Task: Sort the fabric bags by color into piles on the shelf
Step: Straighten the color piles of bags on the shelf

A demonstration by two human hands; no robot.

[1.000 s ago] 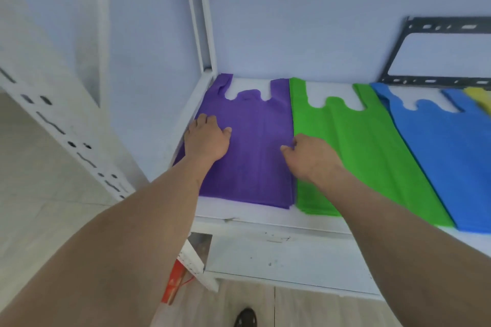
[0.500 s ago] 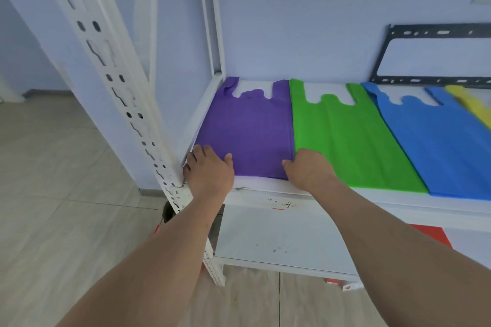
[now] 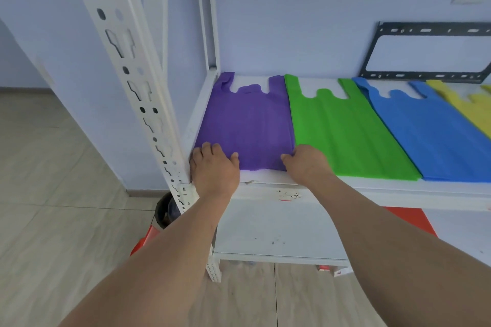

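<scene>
Four flat bag piles lie side by side on the white shelf point(image 3: 372, 188): purple point(image 3: 249, 122) at the far left, then green point(image 3: 342, 127), blue point(image 3: 430, 127) and yellow point(image 3: 473, 106), cut off by the right edge. My left hand point(image 3: 215, 170) rests palm down on the purple pile's near left corner, by the shelf's front edge. My right hand point(image 3: 308, 164) lies palm down over the near seam between purple and green. Neither hand grips anything; the fingers lie flat on the fabric.
A white perforated upright point(image 3: 138, 93) stands just left of my left hand. A black metal bracket point(image 3: 430, 74) leans on the wall behind the blue pile. A lower shelf point(image 3: 279, 228) holds something red point(image 3: 414, 220). A dark bin point(image 3: 166, 210) stands on the tiled floor.
Both hands slid toward me along the purple pile, from its middle to its near edge. The view pulled back, so the front upright and the yellow pile now show.
</scene>
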